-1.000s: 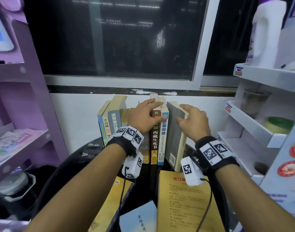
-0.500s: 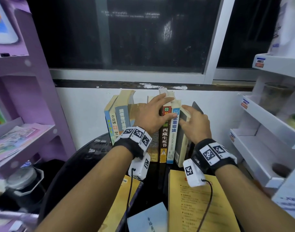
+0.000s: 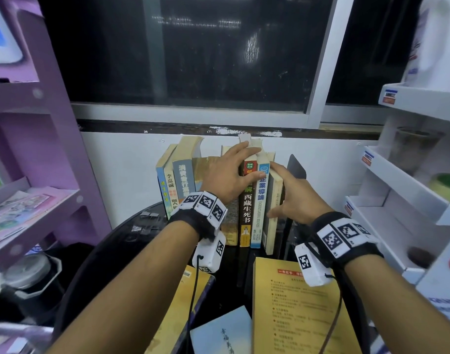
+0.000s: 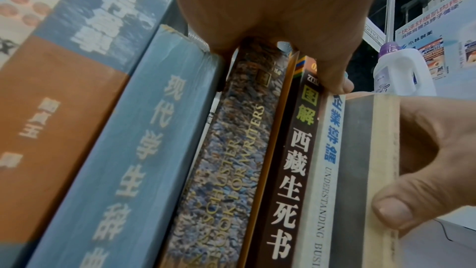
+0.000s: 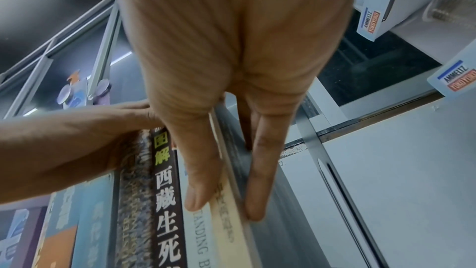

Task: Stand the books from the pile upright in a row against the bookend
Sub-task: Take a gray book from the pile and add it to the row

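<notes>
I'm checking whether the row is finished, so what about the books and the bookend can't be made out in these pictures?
- Bookend: head view, base hidden behind the right hand.
- Cream book: spine title blurred in right wrist view; contact with the bookend unclear.
- Row's middle spines: head view, covered by the left hand.
- Yellow book lying flat: cut off by the bottom edge.

Round black table [image 3: 121,241] bearing an upright row of books [image 3: 246,200] beside a dark bookend [image 3: 296,164] at its right end; flat in front: yellow book [image 3: 292,310], pale blue booklet [image 3: 223,333], second yellow book [image 3: 178,302]
</notes>
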Tool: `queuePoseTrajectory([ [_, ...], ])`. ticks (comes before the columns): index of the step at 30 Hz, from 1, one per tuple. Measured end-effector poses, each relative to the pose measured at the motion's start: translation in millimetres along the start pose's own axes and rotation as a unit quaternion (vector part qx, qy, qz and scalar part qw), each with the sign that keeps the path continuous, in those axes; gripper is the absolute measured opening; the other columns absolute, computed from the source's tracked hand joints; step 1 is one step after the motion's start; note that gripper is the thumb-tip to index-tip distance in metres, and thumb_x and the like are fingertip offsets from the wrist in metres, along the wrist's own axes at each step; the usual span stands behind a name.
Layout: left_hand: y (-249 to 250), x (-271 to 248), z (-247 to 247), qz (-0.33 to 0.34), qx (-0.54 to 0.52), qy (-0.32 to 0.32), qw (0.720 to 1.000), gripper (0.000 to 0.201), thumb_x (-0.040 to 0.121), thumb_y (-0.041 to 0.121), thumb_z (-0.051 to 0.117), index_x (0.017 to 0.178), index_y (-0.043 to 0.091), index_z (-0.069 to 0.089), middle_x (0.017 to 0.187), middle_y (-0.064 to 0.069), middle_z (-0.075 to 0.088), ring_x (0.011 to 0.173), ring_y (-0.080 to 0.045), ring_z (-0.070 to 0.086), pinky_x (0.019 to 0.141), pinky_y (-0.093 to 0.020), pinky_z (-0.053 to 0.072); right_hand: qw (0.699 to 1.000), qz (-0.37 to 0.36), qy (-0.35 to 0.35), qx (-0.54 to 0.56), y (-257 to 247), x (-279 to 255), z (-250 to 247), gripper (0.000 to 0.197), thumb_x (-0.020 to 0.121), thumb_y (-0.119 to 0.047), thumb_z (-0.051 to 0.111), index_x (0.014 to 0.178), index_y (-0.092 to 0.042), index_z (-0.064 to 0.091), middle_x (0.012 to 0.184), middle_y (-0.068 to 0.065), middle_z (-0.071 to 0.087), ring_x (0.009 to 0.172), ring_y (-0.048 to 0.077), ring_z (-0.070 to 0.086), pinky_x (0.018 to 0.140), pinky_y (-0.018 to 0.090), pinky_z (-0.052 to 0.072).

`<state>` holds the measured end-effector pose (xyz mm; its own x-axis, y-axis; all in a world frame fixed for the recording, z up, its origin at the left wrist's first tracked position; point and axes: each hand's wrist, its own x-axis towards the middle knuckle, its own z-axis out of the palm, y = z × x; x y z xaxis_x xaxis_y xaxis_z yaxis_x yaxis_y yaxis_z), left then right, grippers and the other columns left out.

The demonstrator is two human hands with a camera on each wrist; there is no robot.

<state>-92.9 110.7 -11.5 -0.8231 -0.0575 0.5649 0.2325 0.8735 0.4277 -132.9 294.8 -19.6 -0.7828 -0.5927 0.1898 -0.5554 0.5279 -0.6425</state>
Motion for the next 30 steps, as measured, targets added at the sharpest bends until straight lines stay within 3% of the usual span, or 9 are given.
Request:
queuePoseTrajectory([
  [4,0,-1,1,-0.002,-0.005,-0.001,1.0,0.059,0.089,0.052,0.059,0.142,0.035,0.043,0.156,0.009,0.031,0.137,-0.011,0.038,0.104,-0.038,0.037,1.0,-0.016,0.017,0.0,0,1,4,0.104,0.07,-0.001,0.082,0.148,-0.036,0.022,0.098,-0.012,0.063,0.085,0.0,0.065,0.075,0.025,0.059],
  [9,0,-1,0,-0.005,-0.007,0.0,1.0,0.058,0.089,0.052,0.059,0.141,0.035,0.043,0.156,0.009,0.032,0.137,-0.011,0.037,0.106,-0.041,0.036,0.999,-0.029,0.028,-0.007,0,7,5,0.101,0.071,-0.001,0.081,0.148,-0.033,0.024,0.094,-0.013,0.062,0.083,0.0,0.064,0.07,0.021,0.057],
  [16,1,-1,0,-0.009,-0.011,-0.003,1.0,0.057,0.089,0.051,0.059,0.141,0.034,0.044,0.156,0.008,0.032,0.139,-0.012,0.036,0.108,-0.045,0.033,0.999,-0.027,0.044,-0.01,5,15,10,0.102,0.071,-0.002,0.082,0.148,-0.033,0.023,0.095,-0.012,0.061,0.09,0.006,0.065,0.079,0.032,0.059],
  [21,2,-1,0,-0.01,-0.015,-0.004,1.0,0.057,0.089,0.05,0.059,0.141,0.035,0.044,0.155,0.009,0.032,0.138,-0.011,0.037,0.107,-0.044,0.033,0.999,-0.026,0.043,-0.017,5,16,9,0.101,0.071,-0.004,0.082,0.148,-0.033,0.024,0.098,-0.01,0.062,0.089,0.007,0.066,0.079,0.032,0.059],
  [25,1,-1,0,-0.009,-0.022,0.002,1.0,0.056,0.089,0.05,0.06,0.14,0.034,0.046,0.155,0.009,0.034,0.137,-0.011,0.038,0.106,-0.042,0.033,0.998,-0.015,0.045,-0.028,2,18,11,0.1,0.071,-0.005,0.083,0.147,-0.032,0.024,0.089,-0.017,0.057,0.074,-0.002,0.061,0.07,0.022,0.056],
  [30,-1,0,0,-0.008,-0.032,0.005,0.999,0.055,0.088,0.048,0.062,0.14,0.033,0.047,0.154,0.007,0.035,0.136,-0.011,0.039,0.105,-0.038,0.035,0.998,-0.009,0.055,-0.035,0,21,15,0.098,0.07,-0.006,0.083,0.145,-0.033,0.025,0.093,-0.012,0.06,0.078,0.004,0.064,0.074,0.03,0.058],
])
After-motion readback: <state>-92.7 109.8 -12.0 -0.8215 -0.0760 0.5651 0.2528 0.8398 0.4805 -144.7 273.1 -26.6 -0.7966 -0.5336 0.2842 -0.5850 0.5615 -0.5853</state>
